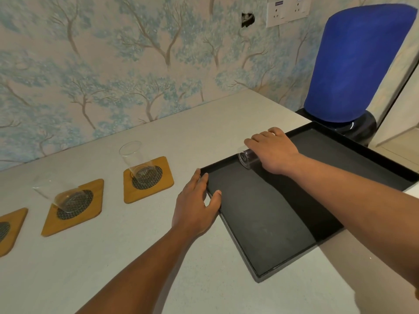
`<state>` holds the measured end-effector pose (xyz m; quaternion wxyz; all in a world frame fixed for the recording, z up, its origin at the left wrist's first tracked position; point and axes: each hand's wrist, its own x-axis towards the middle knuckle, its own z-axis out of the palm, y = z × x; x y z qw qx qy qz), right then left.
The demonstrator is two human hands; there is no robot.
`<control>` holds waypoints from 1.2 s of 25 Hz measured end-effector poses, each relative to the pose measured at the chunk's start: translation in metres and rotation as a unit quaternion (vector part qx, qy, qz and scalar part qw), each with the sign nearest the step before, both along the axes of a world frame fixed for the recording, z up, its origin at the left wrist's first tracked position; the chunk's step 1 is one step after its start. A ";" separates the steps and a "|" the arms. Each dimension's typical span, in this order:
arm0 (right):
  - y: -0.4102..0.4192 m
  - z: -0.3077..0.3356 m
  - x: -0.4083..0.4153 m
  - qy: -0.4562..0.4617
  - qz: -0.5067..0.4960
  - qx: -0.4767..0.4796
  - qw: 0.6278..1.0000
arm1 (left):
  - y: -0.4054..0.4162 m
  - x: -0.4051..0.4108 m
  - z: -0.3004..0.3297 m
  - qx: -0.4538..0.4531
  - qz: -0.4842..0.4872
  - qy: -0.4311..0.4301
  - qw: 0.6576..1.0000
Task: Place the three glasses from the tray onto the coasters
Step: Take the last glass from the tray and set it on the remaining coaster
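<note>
A black rectangular tray (267,225) lies on the grey counter at the right. My right hand (273,150) is shut around a clear glass (246,157) over the tray's far left corner; its base pokes out to the left of my fingers. My left hand (197,200) rests on the tray's left rim, fingers spread, thumb inside the tray. Three wooden coasters with dark mesh centres lie in a row at the left. A clear glass (138,162) stands on the right coaster (148,179). Another glass (60,196) stands on the middle coaster (73,207). The left coaster (10,230) is bare and cut off by the frame.
A wall with tree-pattern wallpaper (113,64) runs behind the counter, with sockets (288,11) at the top right. A blue-covered water bottle (353,64) on a black base stands beyond the tray's far corner. The tray's right end overhangs the counter edge.
</note>
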<state>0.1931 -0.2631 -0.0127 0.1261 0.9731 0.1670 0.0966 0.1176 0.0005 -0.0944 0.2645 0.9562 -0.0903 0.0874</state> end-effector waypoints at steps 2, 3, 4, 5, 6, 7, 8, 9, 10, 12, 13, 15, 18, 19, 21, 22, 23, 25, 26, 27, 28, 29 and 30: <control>-0.002 -0.001 -0.002 -0.009 0.004 -0.001 1.000 | 0.001 0.002 0.001 -0.006 -0.001 -0.001 1.000; -0.003 -0.001 -0.005 -0.017 0.007 0.001 1.000 | 0.001 0.001 0.002 -0.013 -0.001 -0.001 1.000; -0.002 -0.001 -0.009 -0.025 0.011 0.005 1.000 | 0.000 0.000 0.004 -0.029 -0.002 -0.001 1.000; 0.000 0.000 -0.015 -0.034 0.016 0.011 0.999 | -0.001 -0.003 0.005 -0.056 -0.002 0.003 0.998; 0.005 0.002 -0.021 -0.043 0.023 0.018 0.999 | 0.000 -0.006 0.008 -0.090 -0.001 0.008 0.996; 0.011 0.005 -0.027 -0.052 0.033 0.025 0.998 | 0.002 -0.010 0.012 -0.122 0.000 0.013 0.992; 0.018 0.007 -0.033 -0.062 0.044 0.031 0.997 | 0.006 -0.014 0.015 -0.145 0.002 0.015 0.989; 0.029 0.012 -0.039 -0.074 0.058 0.037 0.995 | 0.013 -0.018 0.020 -0.158 0.006 0.012 0.987; 0.043 0.016 -0.044 -0.084 0.076 0.042 0.993 | 0.025 -0.023 0.025 -0.164 0.012 0.002 0.986; 0.076 0.023 -0.054 -0.097 0.115 0.054 0.987 | 0.055 -0.034 0.034 -0.159 0.030 -0.020 0.987; 0.096 0.025 -0.060 -0.103 0.135 0.063 0.983 | 0.074 -0.041 0.038 -0.153 0.040 -0.027 0.987; 0.141 0.027 -0.070 -0.118 0.173 0.080 0.975 | 0.119 -0.056 0.043 -0.143 0.068 -0.037 0.987; 0.216 0.025 -0.084 -0.110 0.220 0.117 0.962 | 0.193 -0.083 0.043 -0.131 0.125 -0.041 0.983; 0.242 0.022 -0.090 -0.098 0.229 0.131 0.959 | 0.218 -0.092 0.042 -0.125 0.143 -0.039 0.981; 0.300 0.017 -0.102 -0.068 0.240 0.176 0.952 | 0.274 -0.114 0.042 -0.105 0.170 -0.038 0.979; 0.329 0.015 -0.108 -0.050 0.241 0.205 0.947 | 0.301 -0.124 0.041 -0.095 0.180 -0.038 0.978; 0.358 0.014 -0.115 -0.031 0.240 0.236 0.941 | 0.329 -0.135 0.040 -0.086 0.190 -0.037 0.977; 0.416 0.011 -0.129 0.014 0.240 0.309 0.920 | 0.384 -0.158 0.037 -0.072 0.219 -0.038 0.972; 0.443 0.011 -0.134 0.041 0.239 0.344 0.907 | 0.410 -0.168 0.036 -0.066 0.235 -0.041 0.969; 0.468 0.010 -0.139 0.068 0.235 0.375 0.894 | 0.433 -0.175 0.035 -0.059 0.249 -0.045 0.966; 0.493 0.009 -0.141 0.089 0.230 0.403 0.881 | 0.457 -0.182 0.034 -0.051 0.259 -0.049 0.963; 0.515 0.007 -0.143 0.106 0.224 0.433 0.867 | 0.476 -0.186 0.032 -0.046 0.266 -0.051 0.962; 0.538 0.005 -0.143 0.124 0.219 0.465 0.849 | 0.496 -0.191 0.029 -0.043 0.272 -0.053 0.960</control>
